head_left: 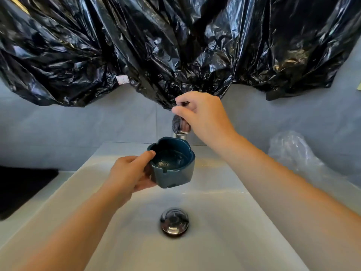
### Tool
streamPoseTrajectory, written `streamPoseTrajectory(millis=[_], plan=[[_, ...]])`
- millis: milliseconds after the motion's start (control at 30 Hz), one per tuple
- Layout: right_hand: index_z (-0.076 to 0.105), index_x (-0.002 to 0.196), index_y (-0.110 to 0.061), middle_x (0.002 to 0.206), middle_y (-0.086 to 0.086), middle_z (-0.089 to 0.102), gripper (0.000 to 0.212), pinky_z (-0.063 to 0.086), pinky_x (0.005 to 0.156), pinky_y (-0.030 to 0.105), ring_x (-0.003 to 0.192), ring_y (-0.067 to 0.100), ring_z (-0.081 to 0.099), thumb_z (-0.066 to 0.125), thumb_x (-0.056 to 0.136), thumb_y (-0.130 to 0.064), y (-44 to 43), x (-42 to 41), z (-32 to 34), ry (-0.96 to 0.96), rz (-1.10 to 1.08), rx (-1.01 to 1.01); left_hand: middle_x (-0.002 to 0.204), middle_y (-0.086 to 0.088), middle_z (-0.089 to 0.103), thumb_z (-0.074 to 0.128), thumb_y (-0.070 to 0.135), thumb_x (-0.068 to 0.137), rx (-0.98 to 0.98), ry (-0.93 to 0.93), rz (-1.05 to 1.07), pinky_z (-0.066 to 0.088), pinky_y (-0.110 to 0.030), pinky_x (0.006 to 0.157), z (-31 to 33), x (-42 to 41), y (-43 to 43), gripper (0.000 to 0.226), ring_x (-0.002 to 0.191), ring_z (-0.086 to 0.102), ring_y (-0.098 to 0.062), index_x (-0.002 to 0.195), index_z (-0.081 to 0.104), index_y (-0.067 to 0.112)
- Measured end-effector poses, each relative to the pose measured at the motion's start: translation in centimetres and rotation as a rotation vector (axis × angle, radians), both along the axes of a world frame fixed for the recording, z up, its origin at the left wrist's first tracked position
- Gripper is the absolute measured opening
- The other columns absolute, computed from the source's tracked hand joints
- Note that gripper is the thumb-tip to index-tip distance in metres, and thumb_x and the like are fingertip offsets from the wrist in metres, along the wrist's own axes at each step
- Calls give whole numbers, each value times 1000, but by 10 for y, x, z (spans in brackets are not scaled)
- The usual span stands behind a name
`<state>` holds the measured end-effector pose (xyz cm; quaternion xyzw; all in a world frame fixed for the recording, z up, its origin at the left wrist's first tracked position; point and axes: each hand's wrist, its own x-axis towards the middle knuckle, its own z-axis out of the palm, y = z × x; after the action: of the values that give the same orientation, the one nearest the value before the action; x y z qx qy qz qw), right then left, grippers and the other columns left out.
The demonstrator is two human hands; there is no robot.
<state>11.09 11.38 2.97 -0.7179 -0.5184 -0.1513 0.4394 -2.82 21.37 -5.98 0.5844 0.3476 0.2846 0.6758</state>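
- Ashtray (173, 169): dark teal with a notched rim. I see it held in the air over the sink (224, 231), tipped slightly toward me and just below the spout of the tap (180, 127). A pale speckled patch lies on its inner floor.
- My left hand (129, 173) grips the ashtray from its left side, with the thumb over the rim and the fingers curled under the base.
- My right hand (203, 114) is up at the top of the tap, fingers and thumb curled and pinching the chrome knob there.
- The chrome drain plug (174, 222) sits in the basin floor, straight below the ashtray and well apart from it.
- Black plastic sheeting (156, 45) hangs across the wall above, its lowest fold touching the tap; a small white label (122, 79) is on it.
- A clear plastic bag (293, 151) lies on the desk to the right of the sink, and a flat black object (23, 188) to the left.
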Motion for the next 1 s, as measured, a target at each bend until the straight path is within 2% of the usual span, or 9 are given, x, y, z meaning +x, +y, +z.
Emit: streamPoseTrajectory(millis=[67,133,300,467,600,667,733,833,1000], plan=[[72,101,-7,75,-11,60,23,47,71,19,69,1,56,68,88,-25,3,3,2,13,15,37,87,-19,72,66,25,89,-2,-46,-19,61,-42,69,1,0,-1,24,79,72,-32,93,63,2],[75,99,-4,75,-6,65,22,53,76,32,68,9,60,71,86,-22,6,4,3,105,67,107,92,-20,71,67,23,88,11,-82,-42,62,-42,69,3,0,-1,25,79,72,-32,97,62,0],[77,91,-1,76,-4,69,22,57,83,40,69,8,61,71,86,-23,19,11,20,217,43,156,95,-24,72,66,23,89,10,-64,-89,62,-37,61,4,-1,-1,25,82,73,-34,100,63,1],[76,89,0,67,-8,65,26,52,72,29,61,2,56,69,88,-25,24,10,22,261,10,157,94,-20,74,69,29,85,119,4,-139,57,-28,55,4,0,-5,32,70,71,-26,101,67,2],[66,107,8,93,24,69,41,54,84,45,75,31,63,58,95,-30,12,2,16,167,-40,107,88,-16,74,69,34,84,158,75,-140,54,-24,48,3,-1,-8,31,70,71,-24,98,67,6],[66,120,-5,99,13,72,38,53,88,43,89,25,66,56,95,-32,-3,-3,5,181,-69,100,88,-14,74,68,37,84,159,101,-142,54,-24,48,3,-1,-8,32,71,71,-25,99,67,8],[67,116,-18,96,-1,71,29,55,88,41,88,15,65,57,94,-33,-26,-10,-20,280,-62,106,88,-13,73,66,40,86,139,117,-149,54,-24,49,2,-1,-9,34,71,70,-25,100,66,10],[68,95,-20,92,-3,70,21,54,90,45,87,16,64,54,95,-37,-59,-20,-66,419,-106,-64,81,-8,72,62,42,87,126,144,-188,51,-23,47,1,-1,-12,34,65,67,-20,100,67,11],[63,115,-18,113,7,65,47,57,90,37,96,22,65,37,99,-54,-73,-24,-90,816,-100,-381,52,1,65,61,41,88,126,170,-244,47,-19,43,-1,0,-17,32,44,61,-12,88,67,9]])
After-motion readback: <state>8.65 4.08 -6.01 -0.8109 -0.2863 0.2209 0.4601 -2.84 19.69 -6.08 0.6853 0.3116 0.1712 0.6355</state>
